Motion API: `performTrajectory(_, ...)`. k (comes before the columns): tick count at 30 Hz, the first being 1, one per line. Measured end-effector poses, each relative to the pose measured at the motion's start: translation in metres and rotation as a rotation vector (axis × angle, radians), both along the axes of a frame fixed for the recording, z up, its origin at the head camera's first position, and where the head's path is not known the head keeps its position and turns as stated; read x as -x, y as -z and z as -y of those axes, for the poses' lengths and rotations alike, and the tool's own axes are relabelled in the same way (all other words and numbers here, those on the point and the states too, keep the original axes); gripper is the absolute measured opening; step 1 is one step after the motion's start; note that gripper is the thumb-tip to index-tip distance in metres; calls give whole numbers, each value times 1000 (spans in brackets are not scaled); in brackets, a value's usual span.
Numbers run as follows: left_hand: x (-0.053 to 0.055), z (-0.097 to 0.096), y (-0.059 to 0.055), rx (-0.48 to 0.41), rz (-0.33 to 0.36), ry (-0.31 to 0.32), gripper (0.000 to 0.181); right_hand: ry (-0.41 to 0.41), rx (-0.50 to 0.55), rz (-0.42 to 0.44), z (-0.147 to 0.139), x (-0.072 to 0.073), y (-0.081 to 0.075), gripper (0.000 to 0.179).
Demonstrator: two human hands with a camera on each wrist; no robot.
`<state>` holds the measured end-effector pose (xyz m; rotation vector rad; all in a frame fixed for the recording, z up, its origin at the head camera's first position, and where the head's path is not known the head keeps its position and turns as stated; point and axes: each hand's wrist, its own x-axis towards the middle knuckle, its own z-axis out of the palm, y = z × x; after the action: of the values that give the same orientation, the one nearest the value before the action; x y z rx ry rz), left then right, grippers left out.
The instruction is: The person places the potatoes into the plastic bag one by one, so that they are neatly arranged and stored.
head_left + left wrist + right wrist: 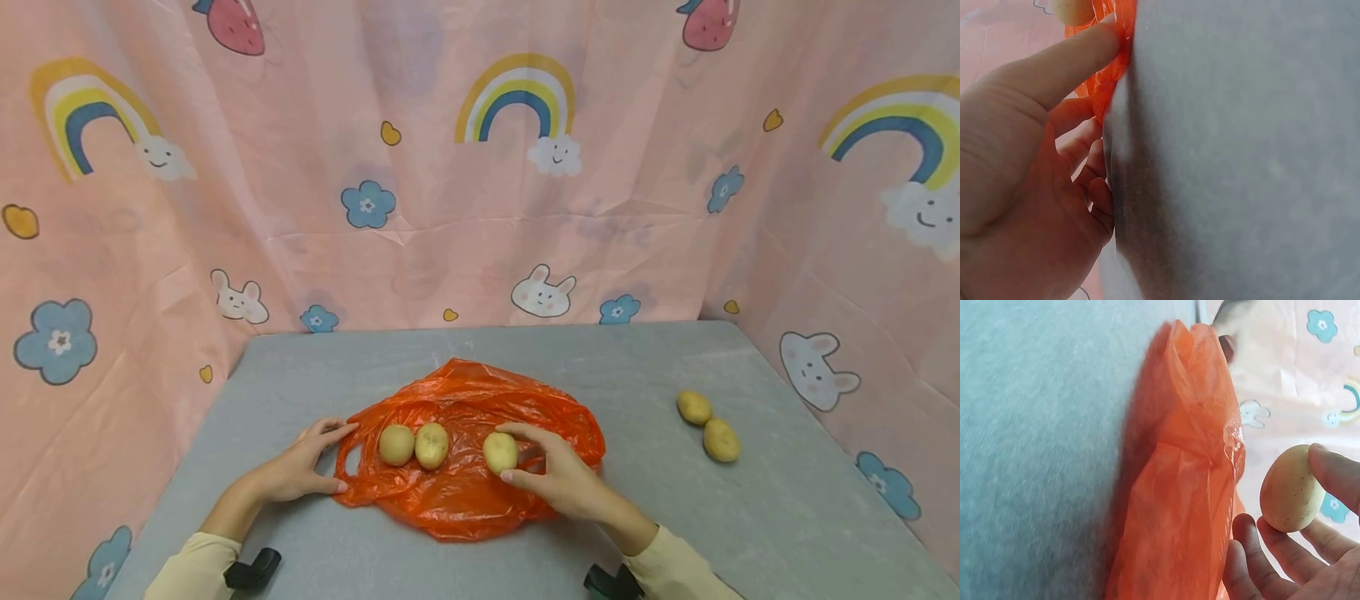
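In the head view, an orange plastic bag (457, 512) lies spread on the grey table. Two potatoes, a duller one (397, 445) and a yellower one (432, 446), rest side by side on its left half. My right hand (558, 479) pinches a third potato (501, 452) between thumb and fingers over the bag's right half. The right wrist view shows this speckled potato (1292, 489) held above the bag's raised folds (1179, 487). At the bag's left edge my left hand (300, 467) touches the plastic with spread thumb and forefinger, beside a handle loop (341, 458).
Two more potatoes, one farther back (694, 407) and one nearer (722, 440), lie touching on the right of the table (645, 358). A pink patterned curtain (450, 250) stands behind the table and along both sides. Black wrist devices sit near both sleeves.
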<state>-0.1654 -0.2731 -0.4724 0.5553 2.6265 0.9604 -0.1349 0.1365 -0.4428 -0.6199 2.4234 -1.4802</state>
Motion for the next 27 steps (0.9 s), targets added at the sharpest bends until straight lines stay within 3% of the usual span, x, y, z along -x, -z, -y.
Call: performTrajectory(27,0,0,-1,-3,2,9,87,-3,-4,1,38,13,9,54)
